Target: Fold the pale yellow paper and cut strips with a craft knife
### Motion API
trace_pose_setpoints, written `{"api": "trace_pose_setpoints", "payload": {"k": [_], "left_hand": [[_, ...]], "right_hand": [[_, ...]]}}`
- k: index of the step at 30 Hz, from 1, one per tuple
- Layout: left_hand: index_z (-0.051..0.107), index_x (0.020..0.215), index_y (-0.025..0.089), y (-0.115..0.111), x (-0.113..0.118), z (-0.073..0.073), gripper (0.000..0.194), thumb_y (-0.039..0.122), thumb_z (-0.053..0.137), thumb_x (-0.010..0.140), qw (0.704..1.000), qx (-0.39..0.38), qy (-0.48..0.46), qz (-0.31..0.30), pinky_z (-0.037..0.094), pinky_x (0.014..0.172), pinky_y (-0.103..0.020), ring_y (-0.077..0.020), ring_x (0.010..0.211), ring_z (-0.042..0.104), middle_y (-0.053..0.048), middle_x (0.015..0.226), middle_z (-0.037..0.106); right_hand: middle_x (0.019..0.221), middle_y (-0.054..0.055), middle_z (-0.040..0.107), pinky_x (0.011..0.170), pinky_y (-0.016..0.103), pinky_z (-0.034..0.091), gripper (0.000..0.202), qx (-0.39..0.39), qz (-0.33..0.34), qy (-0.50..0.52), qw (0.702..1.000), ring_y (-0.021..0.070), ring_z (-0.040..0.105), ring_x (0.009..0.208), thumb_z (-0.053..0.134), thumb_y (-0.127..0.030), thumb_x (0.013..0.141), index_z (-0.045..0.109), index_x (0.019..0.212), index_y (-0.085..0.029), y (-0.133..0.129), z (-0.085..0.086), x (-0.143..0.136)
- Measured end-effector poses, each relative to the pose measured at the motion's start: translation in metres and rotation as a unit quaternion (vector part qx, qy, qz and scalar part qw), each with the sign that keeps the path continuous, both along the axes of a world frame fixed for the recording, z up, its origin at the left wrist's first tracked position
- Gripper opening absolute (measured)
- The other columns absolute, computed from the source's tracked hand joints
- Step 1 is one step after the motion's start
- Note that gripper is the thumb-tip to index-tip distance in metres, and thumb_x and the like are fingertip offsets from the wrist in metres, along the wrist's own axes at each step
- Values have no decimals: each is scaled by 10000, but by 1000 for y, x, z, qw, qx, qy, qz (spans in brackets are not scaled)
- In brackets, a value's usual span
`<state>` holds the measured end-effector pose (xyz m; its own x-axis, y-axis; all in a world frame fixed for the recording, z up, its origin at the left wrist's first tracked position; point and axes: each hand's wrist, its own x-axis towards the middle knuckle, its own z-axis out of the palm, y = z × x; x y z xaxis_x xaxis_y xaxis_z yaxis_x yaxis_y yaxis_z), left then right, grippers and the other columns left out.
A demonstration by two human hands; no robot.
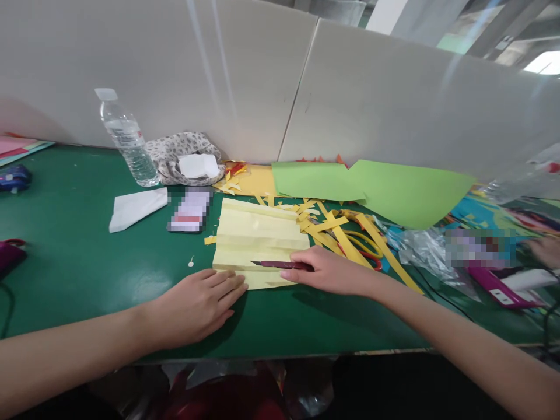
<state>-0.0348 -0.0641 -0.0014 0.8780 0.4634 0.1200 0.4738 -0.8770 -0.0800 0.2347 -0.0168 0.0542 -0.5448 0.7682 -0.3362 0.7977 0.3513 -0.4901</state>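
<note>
A creased pale yellow sheet lies on the green table, with folds running across it. My left hand rests with its fingers extended over the sheet's lower left corner. In my right hand is a dark red craft knife, pinched between the fingers. Its thin blade points left, low over the lower part of the sheet. Whether the blade touches the paper I cannot tell.
Behind the sheet lie a phone, a white tissue, a water bottle, a patterned cloth and green paper. Yellow strips, scissors and a plastic bag are to the right. Another person's hand shows at the far right.
</note>
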Motion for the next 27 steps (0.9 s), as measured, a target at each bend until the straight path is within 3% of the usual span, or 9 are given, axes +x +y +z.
{"api": "trace_pose_setpoints", "payload": {"k": [6, 12, 16, 20, 27], "left_hand": [[444, 1290, 150, 2, 1, 4, 409, 305, 407, 914, 998, -27, 15, 48, 449, 746, -339, -249, 1024, 551, -113, 1210, 565], [544, 1144, 239, 12, -7, 10, 307, 321, 326, 943, 986, -114, -52, 113, 428, 796, -342, -219, 979, 542, -63, 1084, 575], [577, 846, 201, 29, -21, 13, 358, 403, 295, 934, 932, -213, -164, 245, 441, 714, -292, -176, 830, 554, -41, 907, 577], [533, 816, 202, 41, -30, 10, 352, 544, 447, 820, 864, -290, -195, 363, 402, 533, -255, -152, 638, 526, -30, 821, 587], [469, 814, 216, 44, -27, 5, 406, 525, 660, 631, 836, -347, -203, 373, 435, 613, -262, -171, 746, 556, -17, 916, 604]], "right_hand": [[580, -16, 476, 466, 235, 232, 417, 8, 30, -46, 998, 97, 388, 488, 463, -542, 828, 454, 616, -183, -1, -9, 0], [641, 14, 533, 501, 233, 263, 425, 37, 49, -74, 995, 117, 453, 554, 415, -543, 858, 499, 665, -174, 1, -17, -1], [657, 25, 557, 498, 235, 272, 448, 39, 41, -69, 996, 124, 480, 564, 372, -548, 879, 545, 706, -172, 0, -17, -1], [668, 33, 576, 500, 237, 274, 461, 61, 40, -73, 995, 133, 498, 578, 359, -548, 886, 554, 703, -172, -2, -20, -3], [672, 43, 590, 487, 241, 237, 423, 122, 0, -110, 986, 137, 497, 560, 358, -512, 903, 555, 748, -171, -6, -26, -11]]}}
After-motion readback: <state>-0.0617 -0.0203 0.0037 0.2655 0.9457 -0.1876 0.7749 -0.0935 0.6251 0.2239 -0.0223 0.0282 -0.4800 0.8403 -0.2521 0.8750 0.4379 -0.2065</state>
